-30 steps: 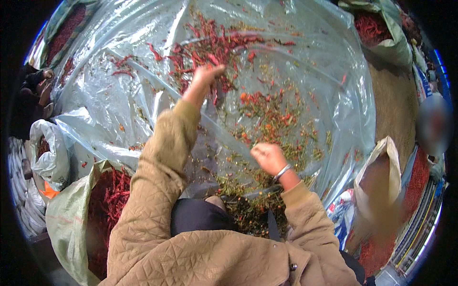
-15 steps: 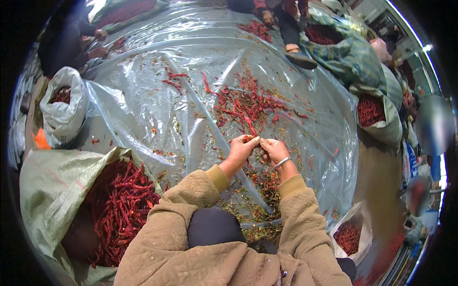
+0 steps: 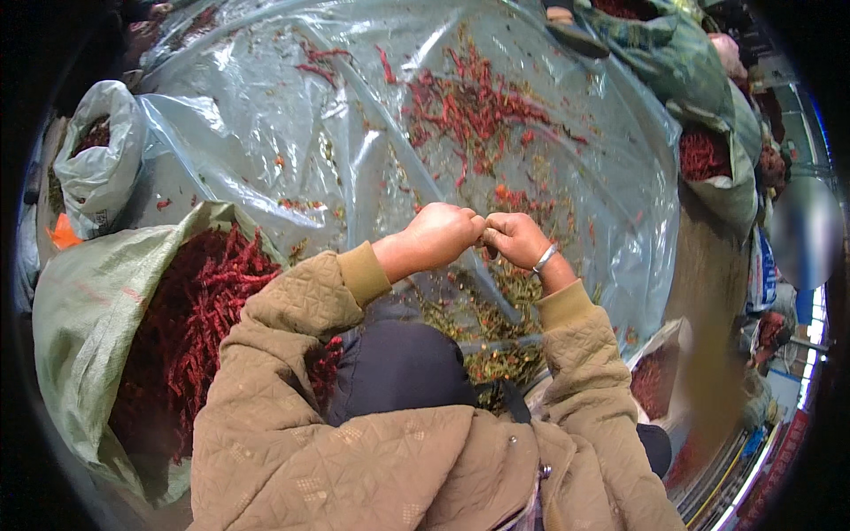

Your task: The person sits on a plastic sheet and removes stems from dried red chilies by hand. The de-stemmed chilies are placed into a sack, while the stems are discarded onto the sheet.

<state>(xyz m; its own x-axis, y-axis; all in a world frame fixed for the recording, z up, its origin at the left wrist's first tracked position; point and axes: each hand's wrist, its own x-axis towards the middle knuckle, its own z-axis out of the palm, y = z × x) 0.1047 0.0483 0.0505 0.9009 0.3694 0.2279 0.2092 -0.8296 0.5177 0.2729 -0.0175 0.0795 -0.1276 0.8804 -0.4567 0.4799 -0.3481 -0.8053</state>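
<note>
My left hand [image 3: 436,233] and my right hand [image 3: 518,239] meet in front of me, fingertips pinched together; whatever they hold is hidden. A silver bangle [image 3: 544,258] circles my right wrist. Beyond my hands, loose dried red chillies [image 3: 474,111] lie scattered on a clear plastic sheet [image 3: 611,212]. Below and between my arms are dry stems and leafy debris [image 3: 496,358]. An open green-white woven sack [image 3: 84,336] full of red chillies [image 3: 205,314] stands at my left.
A smaller white sack [image 3: 102,177] sits at the far left. Sacks of chillies [image 3: 704,150] and a green sack [image 3: 655,66] line the right side, with another pale sack [image 3: 655,372] nearer me. Another person's shoe [image 3: 575,34] shows at the top edge.
My left hand has left the chilli pile and joined my right hand. A red chilli seen between them half a second ago is now hidden as my left wrist turned. The view has shifted.
</note>
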